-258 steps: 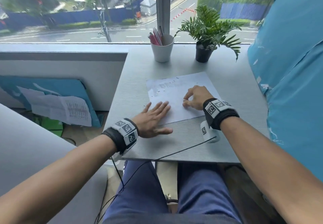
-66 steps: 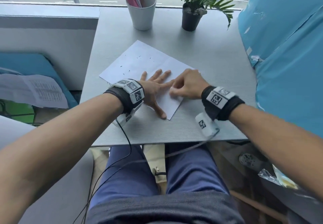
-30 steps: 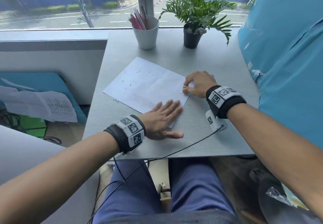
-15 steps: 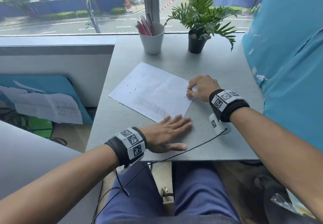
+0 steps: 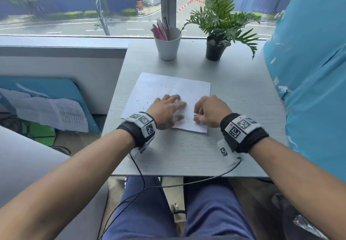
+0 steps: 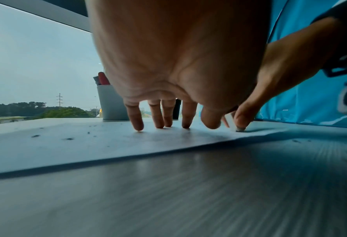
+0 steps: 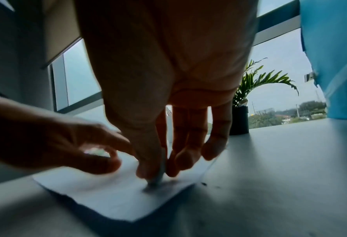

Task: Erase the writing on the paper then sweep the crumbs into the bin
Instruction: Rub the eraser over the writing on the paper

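A white sheet of paper (image 5: 168, 88) lies on the grey table (image 5: 243, 108), with dark eraser crumbs (image 5: 148, 102) scattered over its left half. My left hand (image 5: 176, 107) rests flat on the sheet's near part, and its spread fingertips (image 6: 162, 125) press the paper (image 6: 87, 144) down. Just to the right, my right hand (image 5: 198, 113) pinches a small eraser (image 7: 158, 178) between thumb and fingers. The eraser's tip (image 6: 240, 129) touches the paper (image 7: 107, 200) near its near right corner. A few crumbs (image 7: 203, 183) lie on the table beside that corner. No bin shows in any view.
A white cup of pens (image 5: 167, 43) and a potted plant (image 5: 215, 49) stand at the back by the window. A blue covered bulk (image 5: 309, 71) borders the table's right side. A black cable (image 5: 138, 168) hangs over the near edge. Printed sheets (image 5: 65, 114) lean low on the left.
My left hand has moved from the table's near edge up onto the paper. The sheet has turned to lie squarer. My right hand has come in over its near right corner with the eraser.
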### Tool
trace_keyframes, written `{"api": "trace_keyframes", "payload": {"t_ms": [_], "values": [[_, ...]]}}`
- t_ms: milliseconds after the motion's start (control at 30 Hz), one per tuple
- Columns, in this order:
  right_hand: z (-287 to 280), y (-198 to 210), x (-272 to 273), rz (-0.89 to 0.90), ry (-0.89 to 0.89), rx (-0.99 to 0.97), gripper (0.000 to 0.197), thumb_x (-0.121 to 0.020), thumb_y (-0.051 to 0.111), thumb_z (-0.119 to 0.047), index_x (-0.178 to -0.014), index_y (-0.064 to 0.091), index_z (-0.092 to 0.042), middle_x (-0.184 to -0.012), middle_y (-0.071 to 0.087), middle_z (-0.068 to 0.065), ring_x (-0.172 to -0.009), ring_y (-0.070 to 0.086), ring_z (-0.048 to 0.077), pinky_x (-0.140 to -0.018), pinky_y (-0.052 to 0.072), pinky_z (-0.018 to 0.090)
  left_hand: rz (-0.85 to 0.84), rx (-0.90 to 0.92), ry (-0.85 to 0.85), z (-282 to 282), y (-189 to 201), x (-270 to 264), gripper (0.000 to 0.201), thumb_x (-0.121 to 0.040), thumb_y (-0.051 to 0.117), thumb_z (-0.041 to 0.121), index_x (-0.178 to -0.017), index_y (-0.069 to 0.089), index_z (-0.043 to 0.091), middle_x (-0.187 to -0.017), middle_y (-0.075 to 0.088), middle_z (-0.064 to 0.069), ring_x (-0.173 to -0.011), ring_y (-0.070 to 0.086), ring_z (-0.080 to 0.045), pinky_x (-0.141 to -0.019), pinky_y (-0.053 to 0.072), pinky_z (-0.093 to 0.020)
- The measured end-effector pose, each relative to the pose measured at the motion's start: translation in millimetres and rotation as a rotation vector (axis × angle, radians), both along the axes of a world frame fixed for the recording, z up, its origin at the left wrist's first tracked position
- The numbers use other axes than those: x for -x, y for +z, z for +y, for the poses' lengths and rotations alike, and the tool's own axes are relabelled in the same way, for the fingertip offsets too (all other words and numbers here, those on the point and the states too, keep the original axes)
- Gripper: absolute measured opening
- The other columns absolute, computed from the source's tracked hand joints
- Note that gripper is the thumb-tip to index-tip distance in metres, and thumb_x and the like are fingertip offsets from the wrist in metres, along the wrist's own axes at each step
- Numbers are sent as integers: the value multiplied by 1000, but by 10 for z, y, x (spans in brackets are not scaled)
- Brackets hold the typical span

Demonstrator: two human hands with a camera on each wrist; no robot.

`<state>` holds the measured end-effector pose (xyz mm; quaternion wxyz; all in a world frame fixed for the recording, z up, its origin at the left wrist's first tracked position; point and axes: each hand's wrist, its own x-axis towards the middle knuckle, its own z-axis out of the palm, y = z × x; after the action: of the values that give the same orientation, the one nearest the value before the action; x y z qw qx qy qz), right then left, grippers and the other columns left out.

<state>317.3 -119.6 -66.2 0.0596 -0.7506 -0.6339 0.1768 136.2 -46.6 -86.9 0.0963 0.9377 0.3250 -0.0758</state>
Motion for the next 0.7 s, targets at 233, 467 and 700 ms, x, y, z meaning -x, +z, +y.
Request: {"api": "trace_keyframes", "payload": {"t_ms": [233, 467, 700], "values": [[118, 10, -226, 5, -133, -46, 16, -74, 79, -31, -87, 74, -24, -94, 72, 1, -89, 67, 22, -83, 56, 35, -17, 7, 36, 109, 102, -73, 59, -88, 69, 44, -140, 49, 27, -141, 42, -3, -128, 41, -23, -102, 37, -41], [353, 17, -178, 46, -121, -77, 9, -71, 78, -27, -77, 74, -21, -87, 72, 4, -84, 67, 23, -81, 58, 34, 37, 318, -54, 287, 96, -215, 107, -74, 82, 50, -157, 17, 34, -166, 1, 2, -153, 1, -17, -120, 8, -60], [298, -35, -17, 112, -32, -104, 12, -73, 76, -25, -72, 76, -14, -72, 70, 5, -70, 61, 19, -62, 45, 24, 207, 332, -43, 369, 80, -345, 128, -66, 82, 60, -156, -6, 38, -163, -21, 4, -150, -21, -17, -118, -6, -62]]}}
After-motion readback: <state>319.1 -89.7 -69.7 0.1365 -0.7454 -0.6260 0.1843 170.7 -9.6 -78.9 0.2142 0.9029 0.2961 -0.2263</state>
